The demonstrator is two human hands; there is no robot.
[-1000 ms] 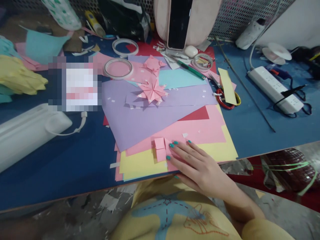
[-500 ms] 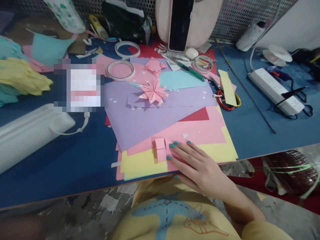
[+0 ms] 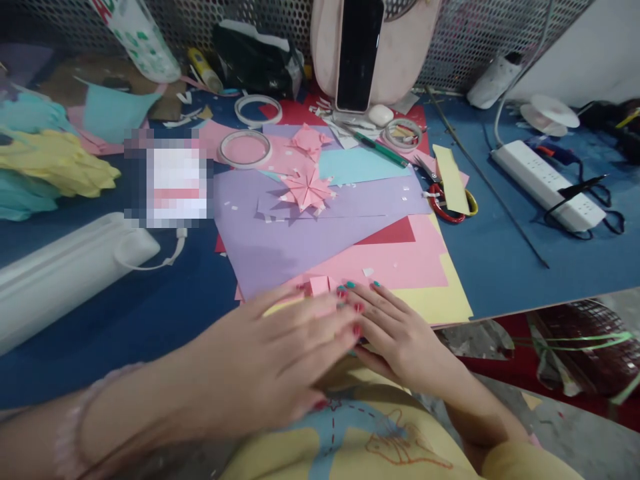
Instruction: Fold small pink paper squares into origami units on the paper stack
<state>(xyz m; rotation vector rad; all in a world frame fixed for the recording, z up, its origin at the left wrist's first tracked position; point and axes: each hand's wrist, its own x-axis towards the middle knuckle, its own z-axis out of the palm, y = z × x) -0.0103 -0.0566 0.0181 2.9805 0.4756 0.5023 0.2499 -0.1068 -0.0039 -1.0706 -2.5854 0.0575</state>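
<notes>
My left hand (image 3: 270,360) lies flat with its fingers stretched out, covering most of a small folded pink paper piece (image 3: 320,285) at the near edge of a stack of coloured sheets (image 3: 270,240). My right hand (image 3: 400,333) rests flat beside it, fingers spread on the pink and yellow sheets, its fingertips touching those of the left. Neither hand grips anything. A folded pink paper star (image 3: 306,188) sits farther back on the purple sheet, with a second pink folded shape (image 3: 306,139) behind it.
Red-handled scissors (image 3: 447,203) and a green pen (image 3: 383,148) lie to the right of the sheets. Tape rolls (image 3: 245,148) lie at the back. A phone (image 3: 357,53) stands upright, a power strip (image 3: 547,185) sits at right, and a white roll (image 3: 60,273) at left. The blue table (image 3: 500,267) ends near me.
My left hand has come in from the lower left and now lies over the small folded pink piece. My right hand has stayed in place.
</notes>
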